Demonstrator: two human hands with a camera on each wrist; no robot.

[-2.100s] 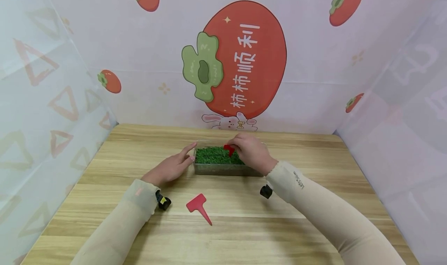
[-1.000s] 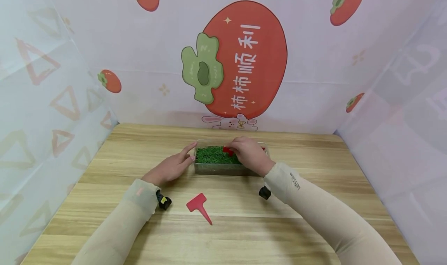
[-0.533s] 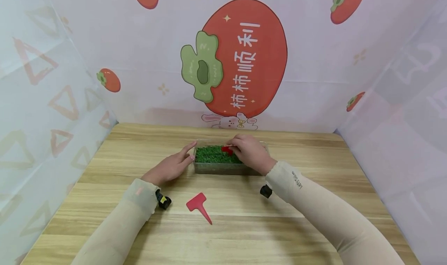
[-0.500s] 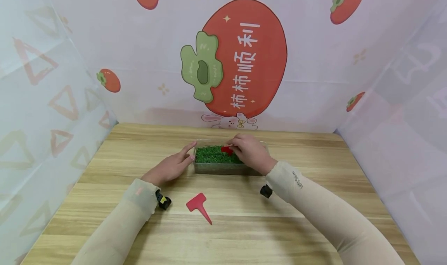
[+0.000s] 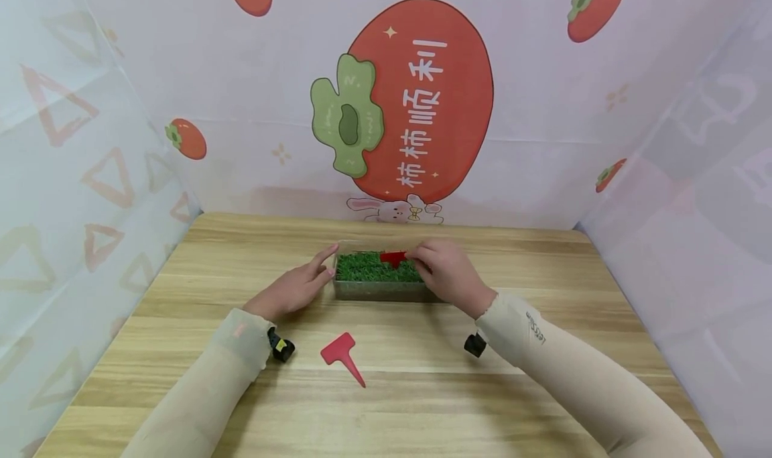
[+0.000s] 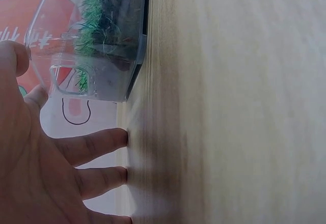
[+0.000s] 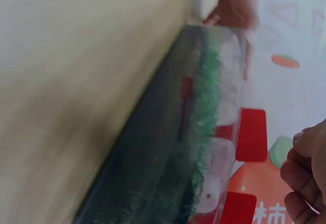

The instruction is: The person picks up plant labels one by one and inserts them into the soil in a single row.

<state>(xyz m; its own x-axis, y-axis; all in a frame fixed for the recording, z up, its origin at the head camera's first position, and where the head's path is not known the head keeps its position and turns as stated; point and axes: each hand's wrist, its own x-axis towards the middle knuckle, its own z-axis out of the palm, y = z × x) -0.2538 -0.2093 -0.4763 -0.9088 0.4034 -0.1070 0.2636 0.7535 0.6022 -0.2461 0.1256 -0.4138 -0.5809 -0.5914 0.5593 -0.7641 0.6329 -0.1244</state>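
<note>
A clear box point(image 5: 380, 291) of green grass point(image 5: 358, 267) stands at the back of the table. A red T-shaped tag point(image 5: 393, 258) stands upright in the grass; the right wrist view shows this tag point(image 7: 252, 135) and a second red tag point(image 7: 238, 208) above the rim. My right hand point(image 5: 449, 273) is just right of the nearer tag, fingers loosely curled, holding nothing; in the right wrist view the hand point(image 7: 308, 175) is apart from the tags. My left hand point(image 5: 292, 289) touches the box's left end with thumb and index finger; the other fingers point(image 6: 97, 145) rest on the table.
Another red T-shaped tag point(image 5: 342, 354) lies flat on the wooden table point(image 5: 410, 404), in front of the box and between my forearms. Behind the table hangs a pale printed backdrop point(image 5: 253, 96), with side sheets at left and right.
My right hand has let go of the red tag and moved right, away from it. The tag remains upright in the grass. My left hand has stayed against the box.
</note>
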